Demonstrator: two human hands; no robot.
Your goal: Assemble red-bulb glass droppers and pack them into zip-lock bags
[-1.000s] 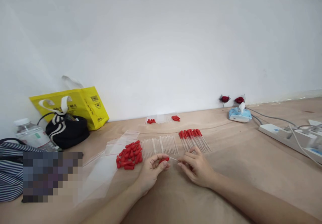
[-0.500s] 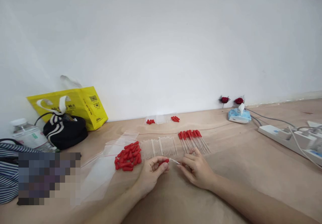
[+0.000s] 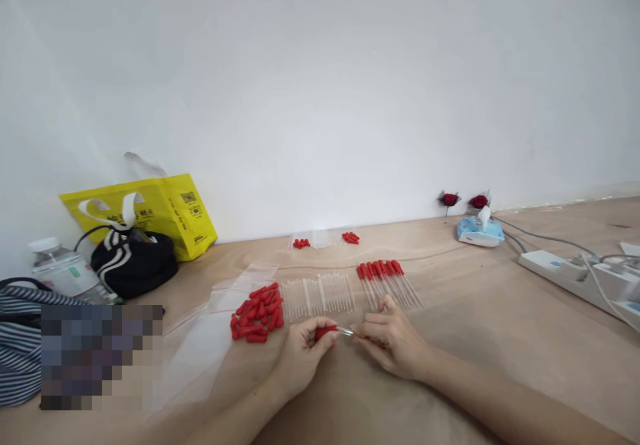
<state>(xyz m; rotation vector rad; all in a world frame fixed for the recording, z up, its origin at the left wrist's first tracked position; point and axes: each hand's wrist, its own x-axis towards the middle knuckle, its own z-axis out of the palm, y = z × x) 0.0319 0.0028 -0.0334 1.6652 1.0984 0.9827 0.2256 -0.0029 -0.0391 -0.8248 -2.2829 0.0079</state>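
A red rubber bulb [image 3: 326,332] is pinched between the thumb and fingers of the left hand [image 3: 304,357], near the middle of the worktop [image 3: 475,311]. A clear tube [image 3: 345,331] lines up with its right end, clamped in the fingertips of the right hand [image 3: 389,343].

Just beyond, from left to right, lie a heap of red bulbs [image 3: 257,311], a row of clear tubes [image 3: 320,295] and a fanned row of red-capped tubes [image 3: 385,271]. Clear plastic bags [image 3: 195,345] lie flat left of the heap; small filled bags [image 3: 325,237] lie at the far edge.

The worktop is pale brown, grained wood, meeting a plain white wall [image 3: 320,98]. Wood grain shows widely between the right forearm and the power strip [image 3: 545,265], which holds plugs and cables.

Far right are a blue tissue pack [image 3: 480,233] and two dark red roses [image 3: 450,199]. At left, a yellow bag [image 3: 150,211] carries black characters, too small to read, and two square codes. Near it are a black pouch [image 3: 150,268], a bottle [image 3: 70,270] whose label has a green mark, and striped cloth [image 3: 17,358].
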